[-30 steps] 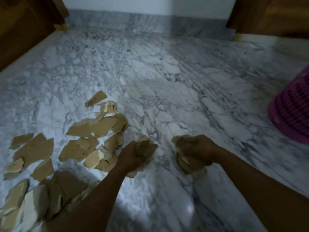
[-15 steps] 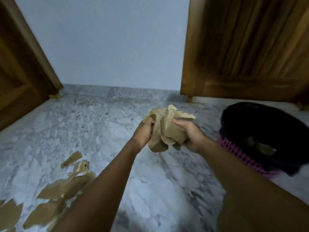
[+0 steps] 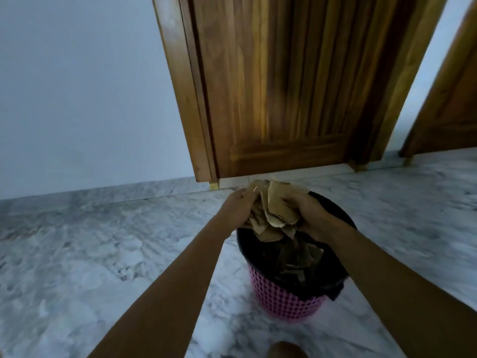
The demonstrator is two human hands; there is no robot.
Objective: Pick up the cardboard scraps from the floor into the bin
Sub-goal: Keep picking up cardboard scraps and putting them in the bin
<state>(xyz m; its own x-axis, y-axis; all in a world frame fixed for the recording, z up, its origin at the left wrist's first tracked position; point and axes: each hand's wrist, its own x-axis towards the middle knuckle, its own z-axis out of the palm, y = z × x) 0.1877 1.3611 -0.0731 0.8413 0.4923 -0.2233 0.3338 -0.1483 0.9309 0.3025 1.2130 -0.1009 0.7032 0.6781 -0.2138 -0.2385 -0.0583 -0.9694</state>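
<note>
A bunch of brown cardboard scraps [image 3: 275, 211] is pressed between my left hand [image 3: 238, 208] and my right hand [image 3: 313, 215], just above the far rim of the bin. The bin [image 3: 281, 298] is a pink perforated basket lined with a black bag. Inside it, darker cardboard scraps [image 3: 296, 257] lie in a heap below my hands. Both hands grip the bunch from opposite sides. The scraps left on the floor are out of view.
The bin stands on a grey-white marble floor [image 3: 103, 254]. A closed wooden door [image 3: 278, 86] rises right behind it, a pale wall [image 3: 82, 86] to its left, and a second wooden door [image 3: 449, 99] at the far right. A foot [image 3: 285, 350] shows at the bottom edge.
My hands lifted the bunch of scraps off the floor and carried it right, over the bin. My view swung up and right, so the scattered scraps left the frame.
</note>
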